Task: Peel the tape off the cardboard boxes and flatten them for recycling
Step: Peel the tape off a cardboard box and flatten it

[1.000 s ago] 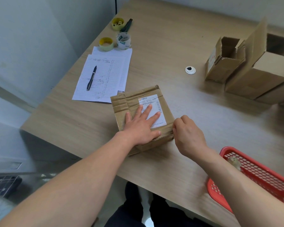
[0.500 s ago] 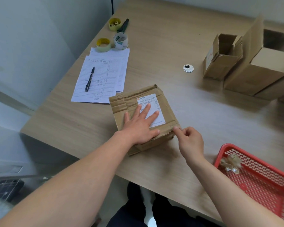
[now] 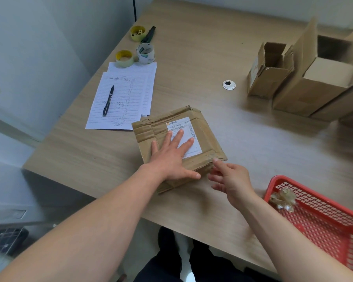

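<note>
Right hand point(image 3: 231, 182) has opened from its pinch, fingers loose, holding nothing, at box point(image 3: 177, 147) near corner. Left hand point(image 3: 172, 159) flat, pressing box on table point(image 3: 243, 139). Step: finding tape edge; next, lift and pinch it.

bare table point(image 3: 253, 151) right of taped box point(image 3: 208, 131), basket point(image 3: 273, 186) near

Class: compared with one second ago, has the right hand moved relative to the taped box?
Yes. The right hand has slid off the taped box's near edge toward the red basket; only a fingertip touches its corner.
</note>
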A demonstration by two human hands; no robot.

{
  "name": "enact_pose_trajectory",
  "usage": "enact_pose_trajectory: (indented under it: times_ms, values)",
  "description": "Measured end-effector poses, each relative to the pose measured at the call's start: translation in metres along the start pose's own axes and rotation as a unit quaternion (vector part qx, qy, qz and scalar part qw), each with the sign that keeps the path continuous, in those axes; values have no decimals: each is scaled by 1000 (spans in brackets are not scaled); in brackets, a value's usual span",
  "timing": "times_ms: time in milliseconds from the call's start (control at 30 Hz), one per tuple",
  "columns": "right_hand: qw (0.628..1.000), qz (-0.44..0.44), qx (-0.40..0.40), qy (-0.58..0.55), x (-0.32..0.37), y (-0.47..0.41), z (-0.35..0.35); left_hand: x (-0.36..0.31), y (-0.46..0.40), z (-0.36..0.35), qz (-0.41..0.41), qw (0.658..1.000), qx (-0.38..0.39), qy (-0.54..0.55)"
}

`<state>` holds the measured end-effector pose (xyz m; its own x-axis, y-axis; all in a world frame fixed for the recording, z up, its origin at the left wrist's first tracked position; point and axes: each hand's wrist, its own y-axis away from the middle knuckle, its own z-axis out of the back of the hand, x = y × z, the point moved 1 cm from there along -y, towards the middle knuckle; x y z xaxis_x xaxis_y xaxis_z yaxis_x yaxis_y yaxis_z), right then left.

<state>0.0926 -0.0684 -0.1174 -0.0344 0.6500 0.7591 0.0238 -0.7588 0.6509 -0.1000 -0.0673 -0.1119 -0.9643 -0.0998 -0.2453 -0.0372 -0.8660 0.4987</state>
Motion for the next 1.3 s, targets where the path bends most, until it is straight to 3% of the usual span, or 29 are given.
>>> enact_pose_trajectory:
  times_ms: [100,233,333,400,533,600,667,833,900,1000,1067,1133,1233,1300]
  values:
    - [999,23,24,14,-2,-3,5,0,0,-1,4,1000,-21,-1]
    - [986,71,51,145,11,-16,29,-4,0,-3,4,999,-33,12]
    - [945,114,28,304,25,-31,46,-3,1,-3,6,999,-35,11]
    - [941,108,-9,321,23,-37,50,-4,1,-2,7,999,-34,12]
    - [994,-16,-67,82,6,-30,29,-9,5,-3,15,999,-43,14]
    - [991,-101,-80,-44,-2,-23,16,-12,8,-6,16,998,-57,12]
    - [974,-132,-91,-161,0,-17,5,-16,15,-10,13,997,-72,2]
    - [951,-53,-121,-278,42,-16,-9,-16,36,-3,20,988,-147,-32]
    - [947,-23,-120,-297,65,-15,-13,-10,44,13,-2,972,-234,-33]
    - [937,19,-100,-334,93,-15,-23,-1,51,41,-75,895,-439,-27]
    - [925,57,-51,-372,108,-15,-34,3,57,61,-87,866,-491,-41]
    - [922,82,5,-379,119,-12,-46,6,64,75,-94,887,-446,-68]
    - [951,89,50,-292,120,-10,-58,11,69,73,-76,954,-276,-91]
    - [966,90,53,-236,112,-12,-60,13,71,64,-43,971,-211,-100]
